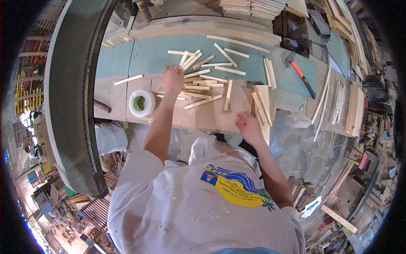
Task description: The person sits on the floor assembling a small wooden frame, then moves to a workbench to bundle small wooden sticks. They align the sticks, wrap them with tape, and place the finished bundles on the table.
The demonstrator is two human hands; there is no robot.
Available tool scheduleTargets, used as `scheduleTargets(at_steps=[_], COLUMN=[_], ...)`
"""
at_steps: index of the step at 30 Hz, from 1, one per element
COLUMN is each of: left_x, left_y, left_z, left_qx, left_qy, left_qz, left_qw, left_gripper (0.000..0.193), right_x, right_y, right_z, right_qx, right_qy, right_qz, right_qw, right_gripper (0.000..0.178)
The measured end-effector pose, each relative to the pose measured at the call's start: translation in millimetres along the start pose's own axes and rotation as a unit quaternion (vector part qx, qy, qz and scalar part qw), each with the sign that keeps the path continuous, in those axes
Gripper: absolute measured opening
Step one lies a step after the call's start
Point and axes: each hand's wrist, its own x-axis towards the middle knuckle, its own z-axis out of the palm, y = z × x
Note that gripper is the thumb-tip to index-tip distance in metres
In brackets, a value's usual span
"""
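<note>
Wooden sticks [197,73] lie scattered mid-desk [152,55], a tape roll [149,104] at eight o'clock from them, a hammer [302,77] at three. The left hand [173,78], reaching forward at nine, pinches a blurred stick [184,58]; the right hand [247,123] curls near half past four, contents unclear.

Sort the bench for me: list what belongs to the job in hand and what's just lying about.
Likely the job:
loose wooden sticks around the left hand
bunched sticks beside the right hand

Apparently lying about:
orange-and-black hammer
white roll
dark red handle
</note>
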Motion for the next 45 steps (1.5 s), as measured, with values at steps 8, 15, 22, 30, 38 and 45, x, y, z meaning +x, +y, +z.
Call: scheduleTargets(at_steps=[8,15,22,30,38,45], left_x=[-58,-99,-105,-93,-81,-99], left_y=[24,36,63,99,121,150], left_z=[-33,-47,-36,-35,-34,-21], left_qx=[-0.586,-0.688,-0.681,-0.609,-0.584,-0.557], left_qy=[-0.168,-0.204,-0.244,-0.332,-0.343,-0.305], left_qz=[-0.301,-0.302,-0.304,-0.246,-0.236,-0.233], left_qw=[0.734,0.627,0.62,0.677,0.697,0.736], left_gripper=[0.023,0.017,0.015,0.027,0.022,0.02], right_x=[158,183,107,74,71,34], right_y=[-33,-43,-51,-59,-54,-52], right_z=[-32,-30,11,19,5,5], right_qx=[-0.351,-0.478,0.091,0.146,0.196,-0.09], right_qy=[0.126,0.056,-0.173,-0.107,-0.086,0.086], right_qz=[-0.181,-0.166,-0.022,-0.001,0.023,-0.113], right_qw=[0.91,0.861,0.981,0.983,0.976,0.986], right_gripper=[0.019,0.018,0.028,0.019,0.019,0.029])
